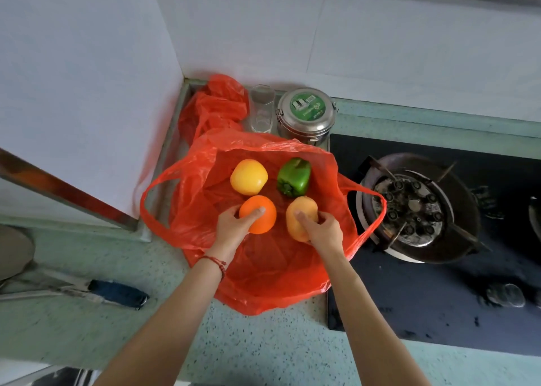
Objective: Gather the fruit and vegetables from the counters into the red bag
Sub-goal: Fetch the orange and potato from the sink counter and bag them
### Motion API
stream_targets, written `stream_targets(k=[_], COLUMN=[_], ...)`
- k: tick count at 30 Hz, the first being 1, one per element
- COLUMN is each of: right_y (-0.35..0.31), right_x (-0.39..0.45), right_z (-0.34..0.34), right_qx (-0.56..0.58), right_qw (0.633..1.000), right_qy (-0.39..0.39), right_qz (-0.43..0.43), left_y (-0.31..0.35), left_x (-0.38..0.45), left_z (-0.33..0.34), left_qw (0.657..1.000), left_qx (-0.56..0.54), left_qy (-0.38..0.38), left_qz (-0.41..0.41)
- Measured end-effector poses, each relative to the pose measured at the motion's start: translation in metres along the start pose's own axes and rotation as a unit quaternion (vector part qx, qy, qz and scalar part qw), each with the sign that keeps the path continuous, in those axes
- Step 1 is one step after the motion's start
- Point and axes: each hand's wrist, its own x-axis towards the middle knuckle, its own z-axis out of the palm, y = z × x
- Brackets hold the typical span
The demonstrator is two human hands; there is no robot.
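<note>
left of the stove (pixel 415 207), inside the red bag (pixel 263 283), my left hand (pixel 234 227) grips an orange (pixel 260 214), my right hand (pixel 323 230) a yellow fruit (pixel 300 219) (green pepper (pixel 294 176) and another yellow fruit (pixel 248 176) lie behind).

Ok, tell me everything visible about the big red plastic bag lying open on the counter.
The big red plastic bag is thin, crinkled and translucent, spread open on the speckled counter with two loop handles splayed sideways, the right one over the stove's edge. Inside lie a yellow pepper, a green pepper, an orange fruit under the left hand, and a pale orange fruit under the right hand.
</note>
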Motion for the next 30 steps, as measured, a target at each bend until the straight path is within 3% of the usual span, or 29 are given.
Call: stream_targets(k=[15,30], right_y=[-0.001,0.010], right_x=[-0.001,-0.029], right_z=[0.012,0.004], right_qx=[-0.105,-0.128], right_qw=[0.992,0.986], right_qy=[0.061,0.084], right_qz=[-0.022,-0.071], left_y=[0.006,0.009], left_x=[0.002,-0.016], left_z=[0.009,-0.006], left_qw=[0.998,0.989], left_qx=[0.050,0.115], left_qy=[-0.024,-0.045], left_qz=[0.032,0.084])
